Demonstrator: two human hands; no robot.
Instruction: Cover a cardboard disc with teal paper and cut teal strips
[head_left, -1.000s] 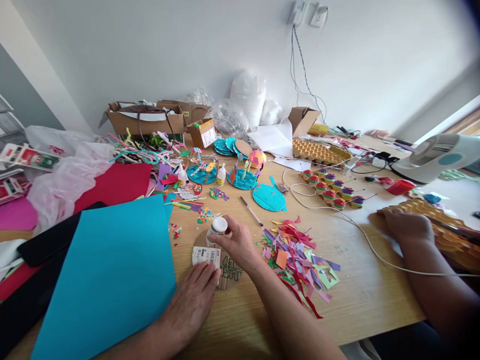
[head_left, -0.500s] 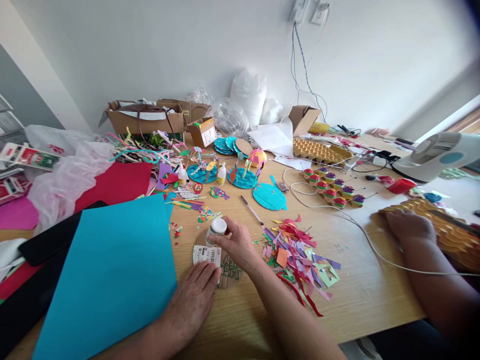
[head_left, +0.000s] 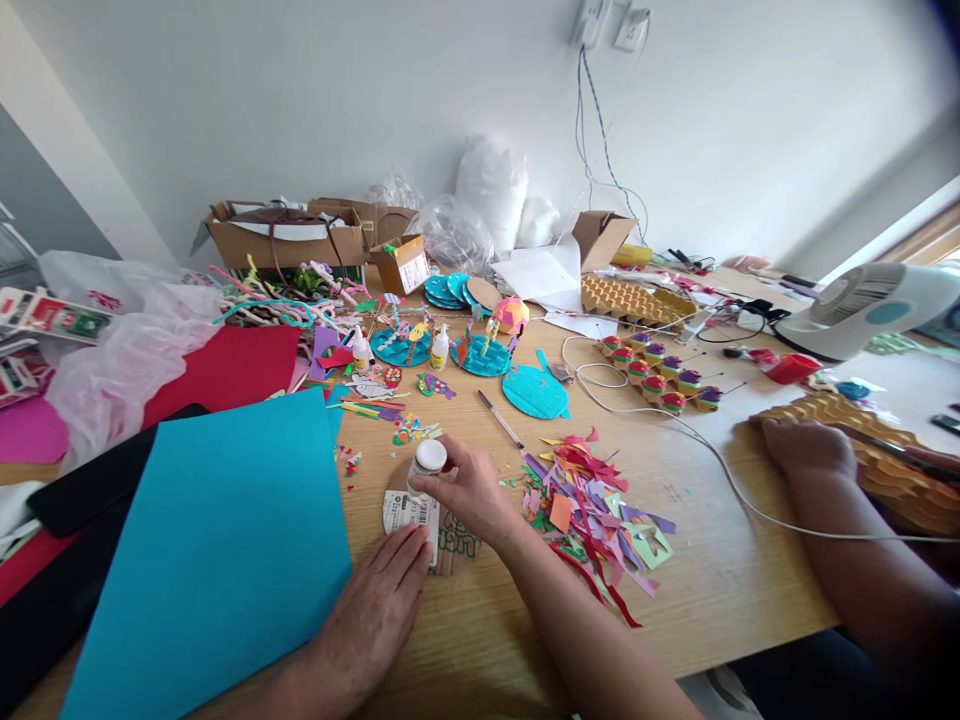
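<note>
My right hand [head_left: 469,488] is closed around a small jar with a white lid [head_left: 430,457]. The jar is upright over the far side of a round cardboard piece [head_left: 459,562]; whether it touches the cardboard I cannot tell. A printed white label [head_left: 402,512] and dark green squiggles show on that piece. Flat on its near left part lies my left hand [head_left: 386,590], fingers stretched out over the label's edge. Left of it is a large blue sheet [head_left: 225,540]. Paper scraps [head_left: 585,510] in many colours lie right of my right hand, with a brush [head_left: 501,420] beyond.
Another person's hand [head_left: 810,450] rests on an egg tray [head_left: 885,460] at right. A white cable [head_left: 720,465] crosses the table. Two glue bottles [head_left: 439,348], blue decorated discs [head_left: 480,356], painted egg-carton cups [head_left: 652,370] and a fan [head_left: 855,305] stand farther back.
The view has shifted slightly. My hands, the jar and the cardboard keep nearly the same places. A long dark tool now shows over the egg tray by the other person's hand.
</note>
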